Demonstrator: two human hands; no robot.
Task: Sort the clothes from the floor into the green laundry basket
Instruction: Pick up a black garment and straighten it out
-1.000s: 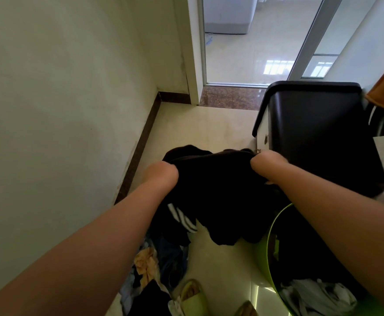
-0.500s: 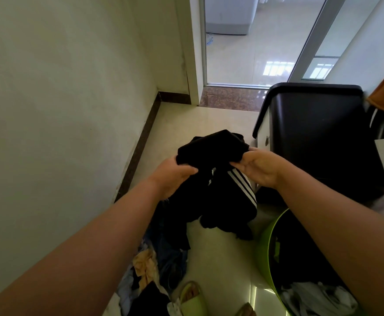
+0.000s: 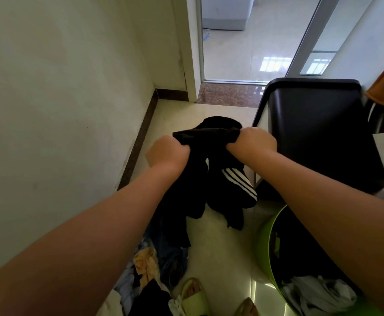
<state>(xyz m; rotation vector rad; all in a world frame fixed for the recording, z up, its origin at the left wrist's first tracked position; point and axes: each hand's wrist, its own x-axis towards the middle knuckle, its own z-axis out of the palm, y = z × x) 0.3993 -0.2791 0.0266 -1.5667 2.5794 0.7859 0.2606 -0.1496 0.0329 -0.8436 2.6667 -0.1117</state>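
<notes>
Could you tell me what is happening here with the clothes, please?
A person is sorting laundry. The left hand and the right hand both grip a black garment with white stripes, held up above the pale tiled floor. A pile of mixed clothes lies on the floor below the left arm. The round green plastic laundry basket stands to the right and already holds some clothes. The black garment is not yet in it.

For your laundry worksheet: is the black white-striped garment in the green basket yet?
Out: both hands, left hand and right hand, grip the black white-striped garment above the floor.
</notes>
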